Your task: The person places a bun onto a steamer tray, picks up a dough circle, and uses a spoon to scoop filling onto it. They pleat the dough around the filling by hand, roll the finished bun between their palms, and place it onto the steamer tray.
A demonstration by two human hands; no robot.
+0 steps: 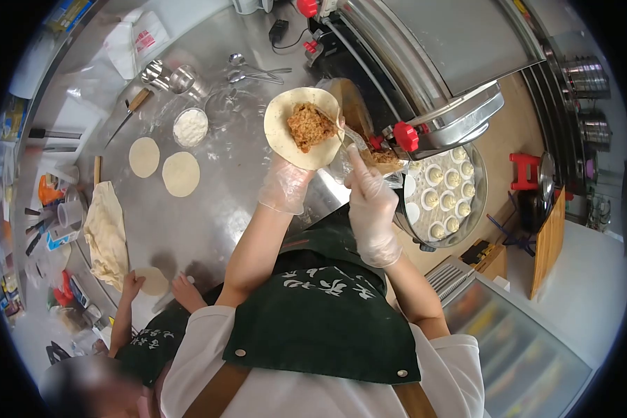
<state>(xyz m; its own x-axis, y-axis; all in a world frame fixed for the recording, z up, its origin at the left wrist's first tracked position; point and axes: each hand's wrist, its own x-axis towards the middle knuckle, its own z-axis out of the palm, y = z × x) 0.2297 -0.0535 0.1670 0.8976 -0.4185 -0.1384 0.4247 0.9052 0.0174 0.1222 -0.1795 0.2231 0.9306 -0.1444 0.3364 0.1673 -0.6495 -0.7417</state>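
Observation:
My left hand (285,182), in a clear plastic glove, holds up a round dough wrapper (280,148) from below. A mound of brown minced filling (309,127) sits on the wrapper. My gloved right hand (370,202) is closed at the wrapper's right edge, around a thin stick-like tool (343,137). The tool's tip meets the edge of the filling; its exact shape is hard to make out. Beside that hand, more brown filling (386,159) lies in a container partly hidden by clear plastic.
Two dough rounds (181,174) and a bowl of flour (190,127) lie left of me, near a knife (134,110). A co-worker's hands (187,291) handle another round by a dough slab (107,233). A large machine (425,76) stands front right, above a steamer of cupped buns (475,230).

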